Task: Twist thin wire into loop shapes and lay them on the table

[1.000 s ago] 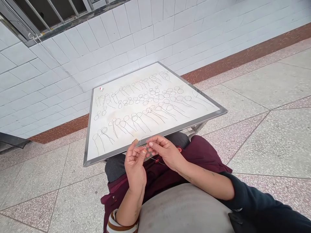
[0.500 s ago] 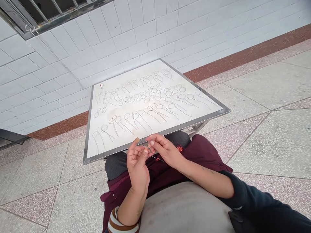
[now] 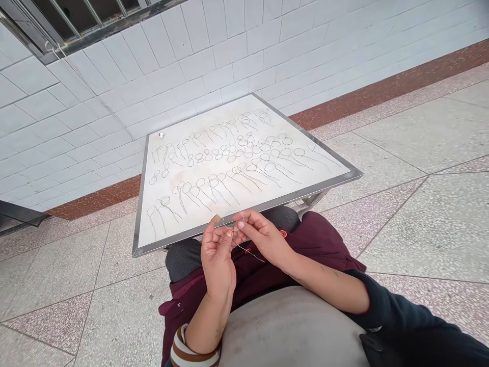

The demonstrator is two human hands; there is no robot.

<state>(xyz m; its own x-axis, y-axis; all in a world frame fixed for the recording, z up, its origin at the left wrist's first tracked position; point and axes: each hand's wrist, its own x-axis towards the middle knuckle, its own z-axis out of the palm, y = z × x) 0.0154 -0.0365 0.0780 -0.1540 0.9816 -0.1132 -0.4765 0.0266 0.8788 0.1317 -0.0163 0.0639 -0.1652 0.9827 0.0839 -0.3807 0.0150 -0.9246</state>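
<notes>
Over my lap, at the table's near edge, both hands are close together on one thin wire [image 3: 251, 253]. My left hand [image 3: 218, 255] pinches it between thumb and fingers, with a tan wrap on the tip of one finger. From the other side my right hand [image 3: 262, 235] pinches the same wire with thumb and forefinger. Part of the wire curves in a loop above the fingertips, and a loose end trails down to the right. The exact crossing of the wire between the fingers is too small to make out.
A white table [image 3: 229, 204] with a grey rim stands in front of me. Rows of thin wire loops [image 3: 216, 183], many with long tails, lie across it. A small red and white object [image 3: 161, 135] sits near its far left corner. Behind is a tiled wall [image 3: 214, 61].
The wire's loose end now shows longer, hanging down to the right below my right hand. The loop above the fingertips shows wider. Both hands have hardly moved.
</notes>
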